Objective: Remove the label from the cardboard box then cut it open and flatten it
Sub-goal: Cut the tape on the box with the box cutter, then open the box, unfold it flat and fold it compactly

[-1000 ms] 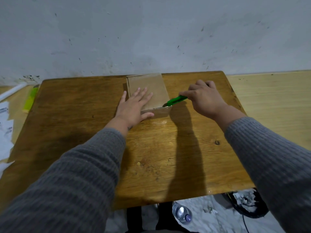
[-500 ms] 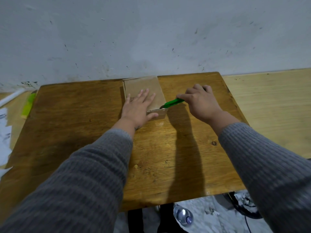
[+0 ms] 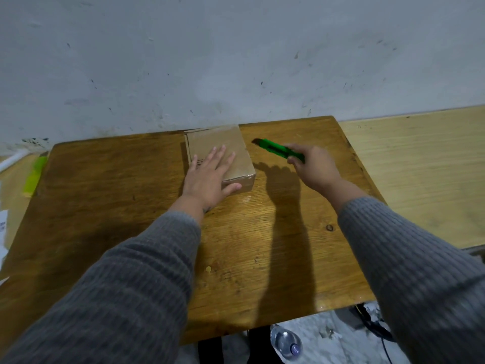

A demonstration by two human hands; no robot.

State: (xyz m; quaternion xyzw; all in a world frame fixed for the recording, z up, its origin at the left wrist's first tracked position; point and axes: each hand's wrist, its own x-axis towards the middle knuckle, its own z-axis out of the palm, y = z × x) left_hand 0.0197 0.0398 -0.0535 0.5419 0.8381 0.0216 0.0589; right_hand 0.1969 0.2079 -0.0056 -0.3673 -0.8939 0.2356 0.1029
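Observation:
A small closed cardboard box (image 3: 223,143) lies flat at the far middle of the wooden table (image 3: 118,195), close to the wall. My left hand (image 3: 210,177) rests palm down on its top, fingers spread, thumb along the near side. Some dark print shows on the box beside my little finger. My right hand (image 3: 313,168) is to the right of the box, above the table, gripping a green utility knife (image 3: 279,151). The knife's tip points left toward the box and is clear of it.
A grey wall rises right behind the table. A lighter wooden surface (image 3: 420,174) adjoins on the right. A green-yellow object (image 3: 34,177) and white papers (image 3: 4,227) lie at the left. A plastic bottle (image 3: 286,342) and cables lie on the floor below the near edge.
My right hand has lifted the knife away from the box's near right corner and drawn it up and to the right. My left hand stays flat on the box.

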